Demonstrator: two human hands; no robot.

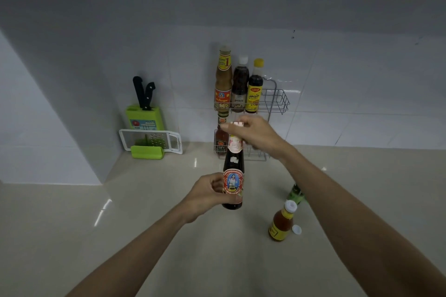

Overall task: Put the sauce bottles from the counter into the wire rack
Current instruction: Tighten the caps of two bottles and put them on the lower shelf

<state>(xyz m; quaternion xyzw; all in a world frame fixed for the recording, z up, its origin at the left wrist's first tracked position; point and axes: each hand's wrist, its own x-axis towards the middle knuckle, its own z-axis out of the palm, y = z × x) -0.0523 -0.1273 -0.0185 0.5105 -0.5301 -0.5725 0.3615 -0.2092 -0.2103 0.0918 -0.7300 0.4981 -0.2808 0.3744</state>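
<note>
A tall dark sauce bottle (233, 166) with a red oval label is held upright above the counter, in front of the wire rack (277, 100). My left hand (207, 194) grips its lower body. My right hand (253, 134) is closed over its neck and cap. The rack's upper tier holds three bottles: a tan one (223, 79), a dark one with a white cap (239, 84) and a dark one with a yellow cap (254, 87). A red-brown bottle (220, 137) stands in the lower tier. On the counter to the right stand an orange sauce bottle (281, 223) and a green bottle (295, 194), partly hidden by my right arm.
A loose white cap (296, 229) lies beside the orange sauce bottle. At the back left stand a green knife block (144, 116) with two black-handled knives and a white grater (150, 140) on a green stand. The beige counter (144, 224) meets a white tiled wall.
</note>
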